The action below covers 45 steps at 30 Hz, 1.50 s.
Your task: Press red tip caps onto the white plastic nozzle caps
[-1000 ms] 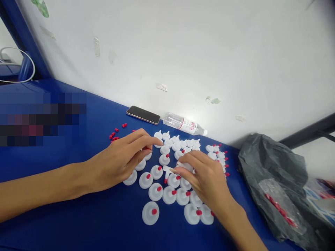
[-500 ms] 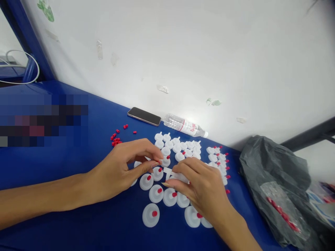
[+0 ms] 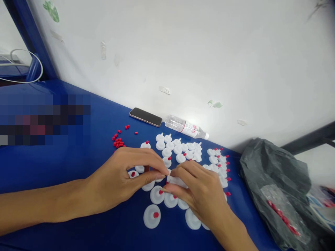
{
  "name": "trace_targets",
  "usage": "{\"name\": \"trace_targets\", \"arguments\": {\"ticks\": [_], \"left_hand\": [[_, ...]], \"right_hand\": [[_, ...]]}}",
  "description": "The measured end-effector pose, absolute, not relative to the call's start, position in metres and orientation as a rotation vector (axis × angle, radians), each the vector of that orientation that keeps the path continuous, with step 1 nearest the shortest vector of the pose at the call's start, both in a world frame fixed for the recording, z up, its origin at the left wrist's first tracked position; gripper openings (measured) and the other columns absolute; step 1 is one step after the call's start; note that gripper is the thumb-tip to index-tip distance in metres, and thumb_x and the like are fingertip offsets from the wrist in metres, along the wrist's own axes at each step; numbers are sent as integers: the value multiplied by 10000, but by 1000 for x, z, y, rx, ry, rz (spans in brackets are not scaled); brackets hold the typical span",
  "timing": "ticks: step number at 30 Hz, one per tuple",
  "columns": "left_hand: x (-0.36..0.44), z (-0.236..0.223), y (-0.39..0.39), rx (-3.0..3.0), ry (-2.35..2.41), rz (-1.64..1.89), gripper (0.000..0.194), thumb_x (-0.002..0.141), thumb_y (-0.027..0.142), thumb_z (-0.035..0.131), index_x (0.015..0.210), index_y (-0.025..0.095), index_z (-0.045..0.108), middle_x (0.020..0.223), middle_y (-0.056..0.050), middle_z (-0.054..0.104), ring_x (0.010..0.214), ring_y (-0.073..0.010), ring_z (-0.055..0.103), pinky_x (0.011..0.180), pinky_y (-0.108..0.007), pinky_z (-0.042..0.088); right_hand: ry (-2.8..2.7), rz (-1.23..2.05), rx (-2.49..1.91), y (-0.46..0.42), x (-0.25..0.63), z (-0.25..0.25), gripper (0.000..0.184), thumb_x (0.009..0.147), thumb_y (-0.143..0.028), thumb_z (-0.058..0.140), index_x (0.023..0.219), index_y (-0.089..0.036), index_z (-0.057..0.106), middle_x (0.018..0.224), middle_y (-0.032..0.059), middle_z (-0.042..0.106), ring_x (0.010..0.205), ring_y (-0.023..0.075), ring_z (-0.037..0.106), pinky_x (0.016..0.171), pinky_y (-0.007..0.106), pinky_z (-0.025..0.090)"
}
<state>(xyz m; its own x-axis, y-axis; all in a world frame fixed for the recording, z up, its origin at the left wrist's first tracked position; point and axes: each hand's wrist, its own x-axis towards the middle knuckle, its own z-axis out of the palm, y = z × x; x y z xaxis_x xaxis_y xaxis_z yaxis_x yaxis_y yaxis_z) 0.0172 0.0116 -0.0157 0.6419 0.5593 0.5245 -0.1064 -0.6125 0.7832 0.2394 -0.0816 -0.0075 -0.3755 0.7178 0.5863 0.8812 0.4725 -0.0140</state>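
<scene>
Smooth plastic discs (image 3: pixel 149 217) (rather matt)

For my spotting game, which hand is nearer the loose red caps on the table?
Left. The left hand is on the near side of the loose red caps; the right hand is farther, to their right.

Bottle (image 3: pixel 187 127) lies on table (image 3: pixel 123 230), wall (image 3: pixel 183 52) behind it, phone (image 3: pixel 146 116) just left. Discs (image 3: pixel 149 218) in front of bottle, left hand (image 3: pixel 124 174) and right hand (image 3: pixel 200 184) over them. Loose caps (image 3: pixel 120 144) front-left of bottle, bag (image 3: pixel 274 164) front-right.

Clear bottle (image 3: pixel 175 123) — red lettering (image 3: pixel 194 131) on white label (image 3: pixel 188 129) — too blurred to read.
</scene>
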Motion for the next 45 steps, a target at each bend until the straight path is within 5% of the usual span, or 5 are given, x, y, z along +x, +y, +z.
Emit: {"name": "trace_targets", "arguments": {"ticks": [29, 35, 40, 45], "left_hand": [[20, -26, 4, 2068, 202, 992, 177, 1035, 111, 671, 999, 238, 789, 1017, 9, 805, 881, -99, 769, 816, -168, 604], [19, -25, 3, 2042, 215, 956, 167, 1034, 140, 676, 984, 242, 798, 990, -4, 817, 855, -129, 773, 784, -207, 626], [20, -17, 1, 1953, 300, 921, 121, 1006, 162, 730, 955, 260, 779, 920, 48, 785, 805, -88, 735, 750, -164, 598], [19, -11, 1, 1871, 402, 866, 155, 923, 166, 802, 973, 264, 692, 899, 74, 715, 749, -66, 650, 679, -136, 566]], "right_hand": [[-2223, -460, -1271, -83, 233, -6, 602, 1144, -621, 432, 775, -204, 661, 721, -7, 674, 600, 93, 612, 503, 270, 349], [-2196, -472, -1225, -85, 232, -8, 482, 1121, -572, 548, 835, -203, 666, 750, -11, 700, 608, 101, 624, 550, 279, 413], [-2123, -459, -1172, -85, 232, -11, 327, 1118, -525, 589, 1109, -211, 679, 808, -10, 760, 644, 117, 634, 615, 280, 483], [-2109, -585, -1119, -85, 231, -9, 230, 1062, -460, 728, 1100, -238, 687, 822, -17, 801, 708, 157, 671, 693, 323, 535]]}}
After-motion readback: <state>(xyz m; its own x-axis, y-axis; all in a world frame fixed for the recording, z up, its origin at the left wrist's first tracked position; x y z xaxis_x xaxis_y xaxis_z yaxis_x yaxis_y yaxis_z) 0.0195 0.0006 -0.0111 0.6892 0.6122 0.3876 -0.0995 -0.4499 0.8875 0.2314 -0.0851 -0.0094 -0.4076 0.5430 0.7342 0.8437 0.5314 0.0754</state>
